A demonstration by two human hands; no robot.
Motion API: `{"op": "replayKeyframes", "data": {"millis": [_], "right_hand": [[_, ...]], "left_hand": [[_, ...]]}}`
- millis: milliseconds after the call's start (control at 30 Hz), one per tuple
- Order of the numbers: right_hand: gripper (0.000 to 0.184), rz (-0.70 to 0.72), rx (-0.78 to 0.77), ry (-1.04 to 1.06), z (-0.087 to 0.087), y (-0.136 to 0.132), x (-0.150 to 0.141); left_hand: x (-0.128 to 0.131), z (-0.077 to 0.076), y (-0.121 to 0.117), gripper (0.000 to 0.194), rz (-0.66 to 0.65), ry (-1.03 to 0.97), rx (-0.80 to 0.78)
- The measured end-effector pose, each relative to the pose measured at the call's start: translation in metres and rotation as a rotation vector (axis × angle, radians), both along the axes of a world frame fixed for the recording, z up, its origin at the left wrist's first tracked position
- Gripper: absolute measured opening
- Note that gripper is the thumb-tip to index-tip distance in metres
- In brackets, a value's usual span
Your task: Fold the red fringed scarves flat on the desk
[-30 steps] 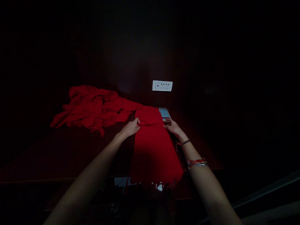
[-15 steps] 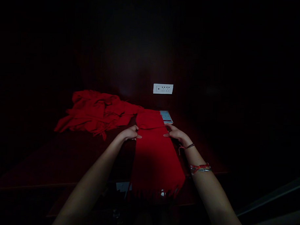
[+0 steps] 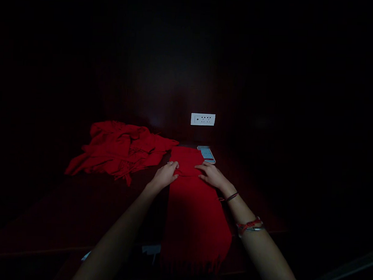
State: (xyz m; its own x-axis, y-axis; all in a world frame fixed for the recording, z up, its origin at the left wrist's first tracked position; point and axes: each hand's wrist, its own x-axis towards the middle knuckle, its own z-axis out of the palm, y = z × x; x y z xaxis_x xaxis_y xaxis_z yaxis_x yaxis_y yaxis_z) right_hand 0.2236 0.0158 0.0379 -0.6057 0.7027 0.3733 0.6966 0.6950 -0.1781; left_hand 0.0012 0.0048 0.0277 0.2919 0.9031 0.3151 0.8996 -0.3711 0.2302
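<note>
"Where's the fringed red scarf (image 3: 196,214)?"

"Overhanging the table's (image 3: 79,218) near edge, fringe down."

"Why both hands?"

"Left hand (image 3: 165,175) and right hand (image 3: 215,176) touch opposite sides of its fold, probably for evenness; whether they pinch, I can't tell."

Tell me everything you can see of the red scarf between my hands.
The red scarf looks like plain woven cloth, with a fringe at its near end. It lies lengthwise on the dark table, doubled over at the far end, with the near end reaching past the table's front edge. The left hand and right hand touch its sides near the fold. Its middle is in shadow.
</note>
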Motion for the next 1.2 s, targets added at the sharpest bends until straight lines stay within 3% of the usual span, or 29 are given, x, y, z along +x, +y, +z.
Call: {"op": "replayKeyframes", "data": {"millis": [100, 267, 400, 567, 667, 733, 800, 867, 967, 1067, 1200], "right_hand": [[0.037, 0.016, 0.133, -0.156, 0.0, -0.007, -0.007], [0.029, 0.037, 0.301, -0.232, 0.007, -0.017, -0.01], [0.022, 0.029, 0.263, -0.257, 0.008, -0.021, -0.009], [0.023, 0.079, 0.061, -0.281, 0.001, -0.016, 0.0], [0.022, 0.123, -0.013, -0.187, 0.0, -0.012, 0.002], [0.026, 0.071, 0.038, -0.06, 0.004, -0.01, -0.003], [0.027, 0.016, 0.152, 0.044, 0.01, -0.01, -0.015], [0.034, 0.052, 0.247, 0.025, 0.012, -0.011, -0.032], [0.035, 0.15, 0.31, -0.181, 0.004, -0.01, -0.06], [0.023, 0.173, 0.3, -0.335, -0.015, -0.008, -0.073], [0.022, 0.215, 0.253, -0.297, -0.03, -0.013, -0.063]], "left_hand": [[0.0, -0.001, -0.001, 0.022, -0.061, 0.068, 0.002], [0.002, 0.01, -0.01, 0.024, -0.104, 0.12, 0.087], [0.004, 0.013, -0.017, 0.019, -0.15, 0.149, 0.094], [-0.012, 0.007, -0.012, 0.015, -0.167, 0.171, -0.142], [-0.026, 0.004, 0.0, 0.019, -0.018, -0.009, -0.008], [-0.031, 0.001, 0.012, 0.022, 0.121, -0.196, 0.156], [-0.032, -0.007, 0.023, 0.023, 0.185, -0.396, 0.2], [-0.03, -0.016, 0.033, 0.023, 0.174, -0.607, 0.1], [-0.028, -0.029, 0.043, 0.021, 0.128, -0.858, -0.105], [-0.029, -0.034, 0.046, 0.019, 0.109, -0.967, -0.189], [-0.03, -0.03, 0.045, 0.017, 0.098, -1.005, -0.217]]}}
